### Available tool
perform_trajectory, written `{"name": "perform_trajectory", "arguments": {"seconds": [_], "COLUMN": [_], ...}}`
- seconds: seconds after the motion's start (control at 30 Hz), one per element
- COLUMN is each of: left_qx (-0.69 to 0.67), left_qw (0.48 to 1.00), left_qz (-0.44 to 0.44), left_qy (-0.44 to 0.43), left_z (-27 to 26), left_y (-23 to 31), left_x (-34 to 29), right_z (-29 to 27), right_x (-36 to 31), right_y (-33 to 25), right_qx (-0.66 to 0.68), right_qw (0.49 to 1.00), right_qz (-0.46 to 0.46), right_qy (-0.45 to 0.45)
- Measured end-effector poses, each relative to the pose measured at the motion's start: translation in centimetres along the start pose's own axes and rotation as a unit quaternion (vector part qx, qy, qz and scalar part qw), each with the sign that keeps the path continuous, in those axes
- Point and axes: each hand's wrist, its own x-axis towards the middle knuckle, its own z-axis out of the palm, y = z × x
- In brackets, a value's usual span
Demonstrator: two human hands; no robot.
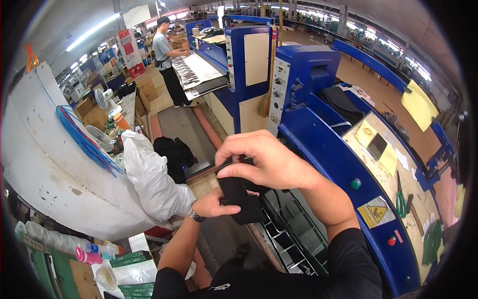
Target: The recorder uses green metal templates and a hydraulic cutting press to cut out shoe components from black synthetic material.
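Observation:
A folded piece of black fabric [240,202] is held up between my two hands, in front of my body. My right hand [264,162] pinches its upper end between thumb and fingers. Lower down, my left hand [215,203], with a metal-band watch on the wrist, grips the fabric's side, thumb across the front. The left fingers behind the cloth are mostly hidden. Below and to the right of the fabric is a metal rack [289,231] with rungs, beside the blue machine [323,142].
On the left stand a white plastic sack [149,174] and a large white panel [59,164] with blue ties. Black cloth [174,157] lies beyond my hands. Scissors [400,199] and a phone [377,145] rest on the right-hand worktop. Another person [167,60] works at a far machine.

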Motion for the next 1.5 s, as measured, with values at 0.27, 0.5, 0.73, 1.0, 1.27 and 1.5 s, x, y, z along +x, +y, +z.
{"name": "perform_trajectory", "arguments": {"seconds": [0.27,0.5,0.73,1.0,1.27,1.5], "left_qx": [-0.066,-0.09,-0.073,0.099,-0.142,-0.165], "left_qw": [0.997,0.959,0.89,0.717,0.565,0.343], "left_qz": [-0.017,-0.015,-0.046,-0.109,-0.08,-0.062], "left_qy": [0.038,0.268,0.448,0.681,0.809,0.923], "left_z": [10.4,18.6,26.2,38.4,52.4,58.6], "left_y": [2.2,2.5,2.6,-4.9,-8.4,-13.3], "left_x": [-2.5,-9.8,-20.0,-35.2,-47.6,-52.2], "right_z": [0.8,4.8,13.7,30.3,55.7,80.0], "right_x": [-3.0,-4.0,-2.7,-1.5,4.3,2.0], "right_y": [-3.7,-8.2,-14.8,-23.2,-24.7,-26.8], "right_qx": [0.014,0.049,0.109,0.159,0.188,0.221], "right_qw": [0.989,0.976,0.937,0.939,0.906,0.833], "right_qz": [-0.148,-0.203,-0.285,-0.179,-0.138,-0.11], "right_qy": [-0.013,-0.056,-0.171,-0.248,-0.353,-0.496]}}
